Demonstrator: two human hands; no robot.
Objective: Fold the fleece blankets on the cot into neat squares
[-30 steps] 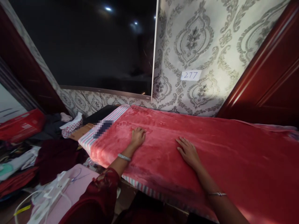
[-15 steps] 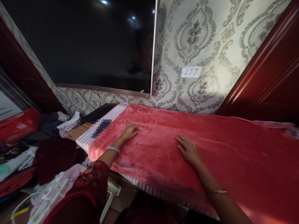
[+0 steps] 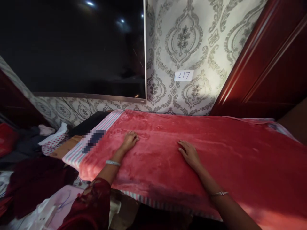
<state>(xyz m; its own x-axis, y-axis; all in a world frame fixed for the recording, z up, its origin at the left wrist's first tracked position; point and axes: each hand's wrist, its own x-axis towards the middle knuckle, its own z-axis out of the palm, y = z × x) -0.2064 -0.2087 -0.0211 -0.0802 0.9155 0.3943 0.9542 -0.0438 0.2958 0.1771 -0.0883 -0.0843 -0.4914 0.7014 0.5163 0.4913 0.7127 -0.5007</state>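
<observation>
A red plush blanket [image 3: 158,163] with a striped border lies spread over a table. My left hand [image 3: 130,140] rests on its left part, fingers slightly bent and holding nothing. Farther right, my right hand [image 3: 190,154] lies on the plush with its fingers stretched out, also holding nothing. The two hands are apart, with red fabric between them. On the striped left border sits a dark oblong object [image 3: 94,141], pixelated so that its kind cannot be told.
Behind the table, a large dark screen [image 3: 79,51] hangs on patterned wallpaper, beside a paper marked 277 [image 3: 184,75]. Clothes [image 3: 35,175] are heaped at the left, near a brown cardboard piece [image 3: 64,147]. Dark red wooden panelling [image 3: 259,64] rises at the right.
The view has turned a little to the right, so everything sits farther left. Both hands stay on the blanket in nearly the same places.
</observation>
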